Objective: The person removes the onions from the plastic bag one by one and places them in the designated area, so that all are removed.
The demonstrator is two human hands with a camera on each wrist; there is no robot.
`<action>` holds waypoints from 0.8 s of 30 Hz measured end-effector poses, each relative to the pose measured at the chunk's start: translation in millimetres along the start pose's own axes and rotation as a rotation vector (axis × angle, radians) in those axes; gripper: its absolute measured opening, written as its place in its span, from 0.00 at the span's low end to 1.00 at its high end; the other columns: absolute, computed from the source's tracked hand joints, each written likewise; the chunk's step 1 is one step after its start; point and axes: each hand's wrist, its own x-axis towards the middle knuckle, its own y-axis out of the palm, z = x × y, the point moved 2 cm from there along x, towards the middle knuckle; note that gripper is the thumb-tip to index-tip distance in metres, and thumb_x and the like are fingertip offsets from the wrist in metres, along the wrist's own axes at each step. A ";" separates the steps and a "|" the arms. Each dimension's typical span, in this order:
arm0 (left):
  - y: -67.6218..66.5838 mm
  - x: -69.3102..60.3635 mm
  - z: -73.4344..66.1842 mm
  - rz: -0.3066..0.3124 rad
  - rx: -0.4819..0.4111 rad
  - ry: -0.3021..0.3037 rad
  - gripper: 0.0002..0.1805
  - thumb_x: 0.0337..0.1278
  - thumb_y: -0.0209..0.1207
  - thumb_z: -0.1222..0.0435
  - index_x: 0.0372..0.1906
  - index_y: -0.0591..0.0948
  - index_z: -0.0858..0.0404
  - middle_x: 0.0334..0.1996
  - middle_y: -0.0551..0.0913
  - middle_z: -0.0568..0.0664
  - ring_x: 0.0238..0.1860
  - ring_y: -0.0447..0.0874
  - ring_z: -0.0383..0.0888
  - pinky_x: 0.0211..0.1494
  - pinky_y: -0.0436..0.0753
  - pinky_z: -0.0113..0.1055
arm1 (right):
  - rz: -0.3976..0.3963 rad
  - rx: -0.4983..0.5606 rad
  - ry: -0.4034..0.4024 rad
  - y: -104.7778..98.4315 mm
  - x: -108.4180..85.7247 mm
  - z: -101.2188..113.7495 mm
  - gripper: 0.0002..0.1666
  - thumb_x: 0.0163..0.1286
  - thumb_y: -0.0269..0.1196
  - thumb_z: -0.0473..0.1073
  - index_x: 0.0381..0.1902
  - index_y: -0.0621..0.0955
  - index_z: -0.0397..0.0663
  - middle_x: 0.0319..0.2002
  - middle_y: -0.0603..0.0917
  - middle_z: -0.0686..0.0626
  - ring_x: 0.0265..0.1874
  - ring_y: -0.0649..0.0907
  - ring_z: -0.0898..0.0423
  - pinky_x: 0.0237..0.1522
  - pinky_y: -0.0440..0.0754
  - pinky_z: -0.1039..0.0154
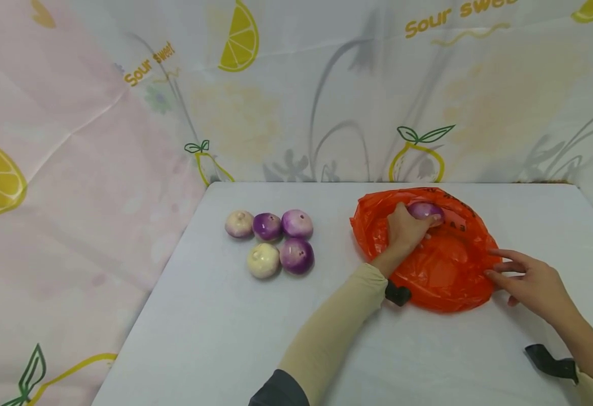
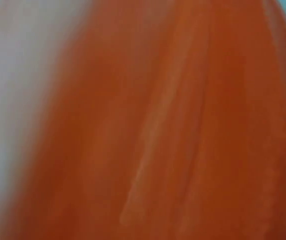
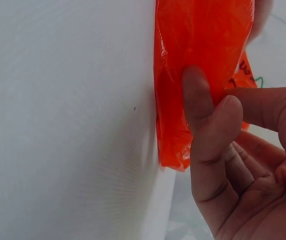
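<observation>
A red plastic bag (image 1: 448,276) lies spread on the right part of the white table, its mouth facing up. Over the bag's far side my left hand (image 1: 405,228) grips a purple onion (image 1: 425,210). At the bag's right rim is my right hand (image 1: 542,287); in the right wrist view its thumb and a finger pinch the plastic (image 3: 197,35), with one fingertip behind the film. Blurred red plastic (image 2: 172,125) fills most of the left wrist view, hiding the left fingers and the onion there.
Left of the bag, several purple and cream onions sit in a close group, among them a cream one (image 1: 263,260) and a dark purple one (image 1: 297,256). Behind the white table (image 1: 215,338) hangs a lemon-patterned cloth (image 1: 296,96).
</observation>
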 end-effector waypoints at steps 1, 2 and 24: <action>-0.3 0.2 0.1 -0.002 0.002 0.001 0.25 0.47 0.75 0.53 0.43 0.75 0.58 0.25 0.82 0.44 0.10 0.78 0.34 0.19 0.78 0.23 | 0.001 0.000 -0.001 0.0 0.0 0.2 0.36 0.73 0.61 0.48 0.67 0.66 0.28 0.49 0.78 0.23 0.19 0.81 0.54 0.21 0.82 0.63; -0.4 0.2 0.4 -0.004 0.006 0.004 0.24 0.47 0.75 0.53 0.43 0.75 0.58 0.24 0.81 0.44 0.10 0.78 0.34 0.18 0.77 0.24 | 0.002 0.001 0.000 0.1 -0.1 0.2 0.36 0.73 0.61 0.48 0.67 0.66 0.28 0.49 0.78 0.23 0.19 0.81 0.54 0.21 0.82 0.63; -13.0 -4.0 4.7 0.036 0.061 0.060 0.29 0.43 0.77 0.51 0.49 0.79 0.59 0.36 0.85 0.47 0.14 0.78 0.31 0.33 0.83 0.26 | 0.002 0.003 0.006 -0.3 0.0 1.1 0.36 0.73 0.61 0.48 0.67 0.66 0.27 0.49 0.78 0.23 0.22 0.82 0.53 0.21 0.83 0.62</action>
